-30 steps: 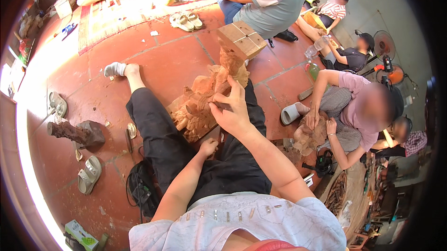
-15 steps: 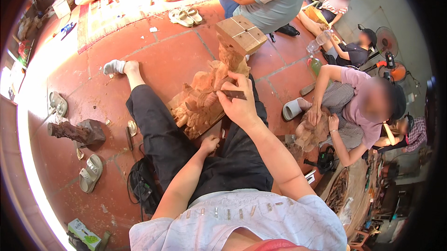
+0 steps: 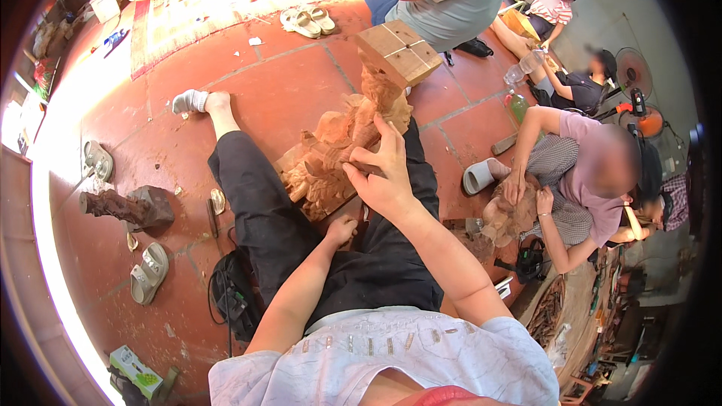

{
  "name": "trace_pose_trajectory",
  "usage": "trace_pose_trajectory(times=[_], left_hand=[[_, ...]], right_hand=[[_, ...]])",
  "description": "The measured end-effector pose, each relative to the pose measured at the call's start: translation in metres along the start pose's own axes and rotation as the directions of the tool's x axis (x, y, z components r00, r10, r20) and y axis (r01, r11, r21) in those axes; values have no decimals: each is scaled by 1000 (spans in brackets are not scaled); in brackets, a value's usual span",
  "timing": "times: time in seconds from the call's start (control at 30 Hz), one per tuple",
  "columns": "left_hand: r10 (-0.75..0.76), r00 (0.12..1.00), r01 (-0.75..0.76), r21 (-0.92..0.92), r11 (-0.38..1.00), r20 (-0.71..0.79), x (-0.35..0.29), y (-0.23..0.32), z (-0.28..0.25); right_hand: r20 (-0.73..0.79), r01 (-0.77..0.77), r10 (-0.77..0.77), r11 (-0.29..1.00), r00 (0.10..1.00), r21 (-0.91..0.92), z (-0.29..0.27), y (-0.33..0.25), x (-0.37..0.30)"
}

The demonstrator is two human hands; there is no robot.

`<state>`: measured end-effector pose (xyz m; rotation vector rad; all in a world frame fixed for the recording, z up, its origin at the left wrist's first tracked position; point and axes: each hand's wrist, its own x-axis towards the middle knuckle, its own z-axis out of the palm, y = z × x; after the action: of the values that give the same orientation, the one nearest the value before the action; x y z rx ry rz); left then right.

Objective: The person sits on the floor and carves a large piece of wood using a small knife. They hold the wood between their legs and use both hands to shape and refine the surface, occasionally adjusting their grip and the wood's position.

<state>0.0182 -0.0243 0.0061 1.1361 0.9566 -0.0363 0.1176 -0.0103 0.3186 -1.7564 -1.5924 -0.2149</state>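
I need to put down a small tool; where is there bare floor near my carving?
The red floor is mostly bare between the socked foot, your carving and the pale sandals. It is crowded around the dark carving at left and the co-worker's carving at right.

Single wide fisheye view from the wearer's head, facing down and forward: shirt very near, trousered legs beyond, tiled floor farther off.
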Motion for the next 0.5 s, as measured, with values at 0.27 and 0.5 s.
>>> trace_pose_trajectory(times=[0.27,0.5], left_hand=[[89,994,-87,-34,996,58,18,-15,1],[58,984,-10,-267,964,169,18,-19,1]], right_hand=[[-118,82,-71,992,990,92,-12,11,9],[-74,-39,58,970,996,240,-1,31,6]])
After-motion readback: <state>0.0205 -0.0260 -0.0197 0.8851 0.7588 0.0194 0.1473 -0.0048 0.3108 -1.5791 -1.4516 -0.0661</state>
